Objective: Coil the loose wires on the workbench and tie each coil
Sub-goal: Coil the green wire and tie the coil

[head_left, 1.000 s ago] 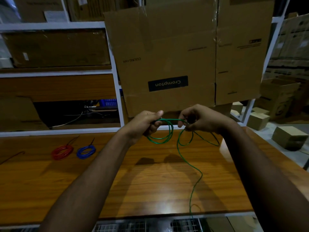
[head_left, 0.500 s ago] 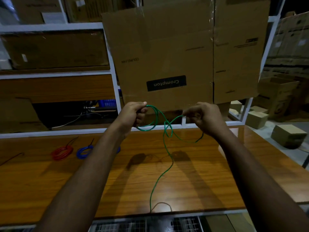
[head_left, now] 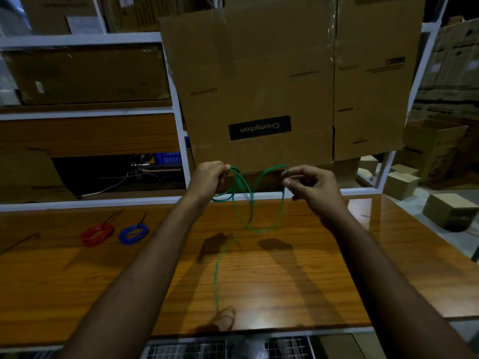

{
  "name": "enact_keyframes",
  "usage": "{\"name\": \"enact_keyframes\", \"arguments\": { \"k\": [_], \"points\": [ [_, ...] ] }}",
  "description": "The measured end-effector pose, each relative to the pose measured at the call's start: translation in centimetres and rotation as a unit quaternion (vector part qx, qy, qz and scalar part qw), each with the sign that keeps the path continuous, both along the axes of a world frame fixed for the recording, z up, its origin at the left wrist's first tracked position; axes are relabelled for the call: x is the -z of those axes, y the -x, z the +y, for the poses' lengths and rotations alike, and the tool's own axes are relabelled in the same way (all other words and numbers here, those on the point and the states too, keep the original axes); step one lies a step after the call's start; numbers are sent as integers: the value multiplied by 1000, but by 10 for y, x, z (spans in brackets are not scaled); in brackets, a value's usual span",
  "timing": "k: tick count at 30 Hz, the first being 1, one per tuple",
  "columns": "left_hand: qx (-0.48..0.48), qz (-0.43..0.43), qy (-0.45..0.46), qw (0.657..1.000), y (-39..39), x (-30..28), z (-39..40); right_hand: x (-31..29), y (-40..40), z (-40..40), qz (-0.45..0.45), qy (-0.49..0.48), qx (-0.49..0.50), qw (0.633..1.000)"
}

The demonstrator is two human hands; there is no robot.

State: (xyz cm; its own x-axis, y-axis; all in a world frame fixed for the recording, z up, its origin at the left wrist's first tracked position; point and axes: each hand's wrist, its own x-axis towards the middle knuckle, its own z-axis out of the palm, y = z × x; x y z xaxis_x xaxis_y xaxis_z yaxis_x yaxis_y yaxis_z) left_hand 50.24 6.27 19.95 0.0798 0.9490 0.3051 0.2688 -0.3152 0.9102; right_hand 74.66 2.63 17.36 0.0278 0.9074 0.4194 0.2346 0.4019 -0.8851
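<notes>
A green wire (head_left: 251, 203) hangs in loose loops between my two raised hands above the wooden workbench (head_left: 298, 268). My left hand (head_left: 207, 178) grips the gathered loops at their top. My right hand (head_left: 311, 186) pinches the wire a little to the right, thumb against forefinger. The wire's free tail runs down across the bench toward the front edge. On the bench at the left lie a red coil (head_left: 97, 234) and a blue coil (head_left: 134, 233), each with a dark tie sticking up.
A thin dark wire (head_left: 19, 243) lies at the bench's far left. White shelving with cardboard boxes stands behind, a large Crompton box (head_left: 259, 99) just beyond my hands. More boxes (head_left: 451, 211) sit on the floor to the right.
My hands have risen and drawn apart. The green wire's loops have opened out between them, and its tail has slid leftward across the bench.
</notes>
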Motion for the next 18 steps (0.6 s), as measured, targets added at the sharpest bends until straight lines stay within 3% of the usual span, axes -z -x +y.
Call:
{"name": "enact_keyframes", "arguments": {
  "k": [2,8,12,18],
  "points": [
    [3,13,-12,1000,-6,2,-1,-2,2,4,-91,5,27,995],
    [26,4,-3,1000,-18,4,-1,-16,15,2,-129,-24,38,991],
    [37,13,3,999,-28,9,-2,-30,30,-6,-230,-84,58,968],
    [57,-89,87,991,-24,15,5,-38,33,-18,-236,-124,-46,963]
  ]
}}
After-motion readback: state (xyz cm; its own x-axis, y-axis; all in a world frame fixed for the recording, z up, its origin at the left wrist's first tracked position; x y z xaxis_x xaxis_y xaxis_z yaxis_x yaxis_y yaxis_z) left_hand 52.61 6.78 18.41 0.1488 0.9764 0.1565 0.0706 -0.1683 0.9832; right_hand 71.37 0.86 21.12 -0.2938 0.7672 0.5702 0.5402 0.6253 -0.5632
